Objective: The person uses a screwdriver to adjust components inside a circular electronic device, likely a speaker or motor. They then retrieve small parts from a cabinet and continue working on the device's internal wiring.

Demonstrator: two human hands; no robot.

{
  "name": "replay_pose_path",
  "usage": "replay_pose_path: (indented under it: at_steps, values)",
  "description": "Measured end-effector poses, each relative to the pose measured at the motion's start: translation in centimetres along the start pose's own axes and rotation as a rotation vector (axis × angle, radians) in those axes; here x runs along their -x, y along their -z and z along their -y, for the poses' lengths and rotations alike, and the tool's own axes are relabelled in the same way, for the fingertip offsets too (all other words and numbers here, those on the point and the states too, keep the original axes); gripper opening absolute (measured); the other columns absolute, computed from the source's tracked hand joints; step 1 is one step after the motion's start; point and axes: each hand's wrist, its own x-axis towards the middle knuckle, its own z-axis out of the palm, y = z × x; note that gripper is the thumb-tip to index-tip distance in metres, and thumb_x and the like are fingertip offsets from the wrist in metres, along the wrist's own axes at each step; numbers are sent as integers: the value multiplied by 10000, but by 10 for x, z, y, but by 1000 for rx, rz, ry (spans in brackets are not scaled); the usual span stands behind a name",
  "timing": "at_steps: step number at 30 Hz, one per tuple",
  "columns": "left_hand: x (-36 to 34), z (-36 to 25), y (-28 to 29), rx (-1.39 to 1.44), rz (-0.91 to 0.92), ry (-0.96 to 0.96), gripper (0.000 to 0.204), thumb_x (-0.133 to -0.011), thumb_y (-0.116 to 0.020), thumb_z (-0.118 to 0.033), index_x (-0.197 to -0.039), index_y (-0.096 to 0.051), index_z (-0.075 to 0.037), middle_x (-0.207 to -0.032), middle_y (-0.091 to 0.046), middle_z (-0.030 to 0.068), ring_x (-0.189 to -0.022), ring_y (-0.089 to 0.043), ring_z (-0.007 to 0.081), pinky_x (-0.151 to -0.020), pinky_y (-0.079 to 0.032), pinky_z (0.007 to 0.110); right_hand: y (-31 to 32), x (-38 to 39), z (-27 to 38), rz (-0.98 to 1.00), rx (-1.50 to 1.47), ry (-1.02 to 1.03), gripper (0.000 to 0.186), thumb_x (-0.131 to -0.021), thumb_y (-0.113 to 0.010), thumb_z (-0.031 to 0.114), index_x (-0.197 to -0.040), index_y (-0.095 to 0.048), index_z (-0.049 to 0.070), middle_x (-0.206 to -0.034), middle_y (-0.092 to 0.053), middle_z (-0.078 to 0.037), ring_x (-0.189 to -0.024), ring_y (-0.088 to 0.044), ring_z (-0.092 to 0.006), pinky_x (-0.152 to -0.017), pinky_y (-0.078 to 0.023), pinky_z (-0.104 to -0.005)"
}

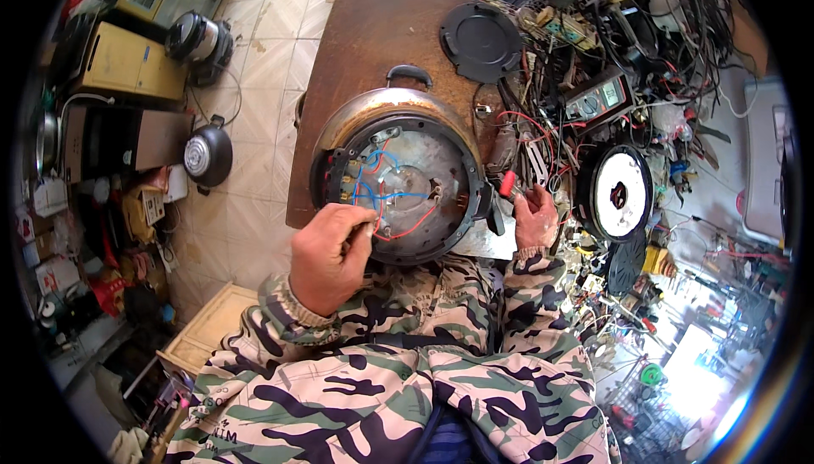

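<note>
A round electric cooker (424, 239) lies upturned on the brown table in front of me, its underside uncovered. Inside its black rim are a grey metal pan, blue wires (386, 195) and red wires (415, 226). My left hand (333, 252) is over the near left of the rim, thumb and forefinger pinched on a red wire; the wire's end is hidden by the fingers. To the right of the cooker, my right hand (536, 220) has its fingers bent round the end of a red-handled tool (507, 184), whose working end I cannot make out.
A round black cover (481, 42) lies at the table's far right. Cables, a multimeter (596, 101) and small parts crowd the right side, with a round white-faced appliance part (612, 192) among them. Left, on the tiled floor, stand a dark pot (208, 153) and another cooker (197, 38).
</note>
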Motion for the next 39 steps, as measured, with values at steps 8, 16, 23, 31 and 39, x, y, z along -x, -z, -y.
replay_pose_path:
  at_steps: [8,16,23,31,39]
  values:
    - [-19,-4,-65,-481,295,-107,248,-828,-786,-204,-1015,-697,-67,-910,-717,115,-724,-706,295,-627,-564,404,-3,109,-34,260,-10,-171,333,-890,-727,159,-1145,-676,-49,-995,-749,-162,-891,-717,-215,-806,-562,-347]
    - [-17,12,-67,-414,256,-254,178,-847,-751,-138,-1010,-703,-82,-892,-713,95,-709,-698,300,-601,-551,383,11,125,12,94,-175,-81,216,-916,-698,90,-1082,-693,-48,-907,-738,-130,-797,-696,-153,-737,-551,-292]
    - [-18,6,-70,-509,296,-228,167,-849,-737,-120,-1006,-704,-72,-844,-680,102,-717,-686,319,-619,-549,404,5,117,100,159,-115,228,182,-878,-718,37,-1053,-703,-12,-903,-707,-144,-788,-707,-254,-719,-551,-323]
    - [-1,0,-39,-275,204,-316,213,-812,-763,-47,-1019,-712,-33,-850,-692,115,-711,-690,305,-626,-560,379,-26,88,148,293,358,761,454,-816,-677,51,-1268,-644,77,-975,-597,-117,-858,-647,-309,-678,-549,-411]
    - [12,25,-24,-216,119,-264,200,-805,-778,-42,-994,-716,-21,-849,-699,125,-731,-698,305,-633,-562,376,-31,76,144,340,295,770,303,-821,-687,58,-1124,-687,81,-932,-609,-104,-828,-654,-337,-662,-538,-421]
